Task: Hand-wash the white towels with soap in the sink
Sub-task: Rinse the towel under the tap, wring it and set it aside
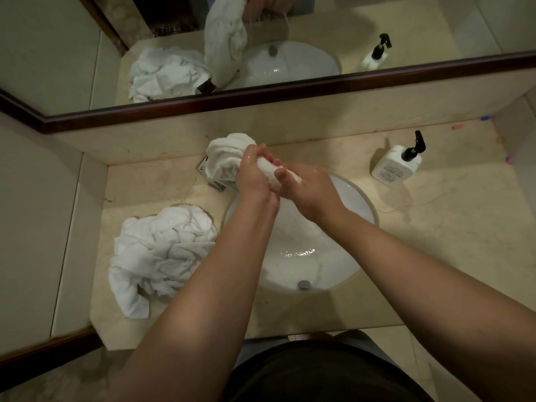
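One towel is held above the sink, the left hand and right hand both curled tight around its twisted middle, seemingly wringing it, while a heap of towels on the counter probably awaits washing.

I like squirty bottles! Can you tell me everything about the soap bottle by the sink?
The soap bottle is white and boxy, plastic by the look of it, with a black pump on top whose spout points up and away. Small dark print runs across its front, too blurred to read. It stands alone on the beige stone counter, right of the sink. Neither hand touches it. Its reflection shows in the mirror.
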`<control>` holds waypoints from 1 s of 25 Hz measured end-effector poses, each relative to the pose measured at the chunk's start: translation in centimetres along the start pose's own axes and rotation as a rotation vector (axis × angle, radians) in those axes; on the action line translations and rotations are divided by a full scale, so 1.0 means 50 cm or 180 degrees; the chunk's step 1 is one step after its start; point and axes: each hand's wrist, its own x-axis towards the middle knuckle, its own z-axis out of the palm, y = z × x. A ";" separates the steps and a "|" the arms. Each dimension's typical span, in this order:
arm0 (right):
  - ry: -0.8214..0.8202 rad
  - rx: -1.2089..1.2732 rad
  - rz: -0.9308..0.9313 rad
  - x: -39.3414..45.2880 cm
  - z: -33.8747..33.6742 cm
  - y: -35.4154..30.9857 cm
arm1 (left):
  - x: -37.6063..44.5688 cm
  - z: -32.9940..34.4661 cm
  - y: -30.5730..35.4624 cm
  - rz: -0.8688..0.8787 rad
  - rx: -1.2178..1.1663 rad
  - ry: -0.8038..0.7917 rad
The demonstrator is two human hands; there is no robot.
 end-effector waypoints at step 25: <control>-0.0023 0.0676 0.0425 -0.027 -0.020 0.026 | -0.023 0.041 -0.024 -0.0218 0.0027 0.0244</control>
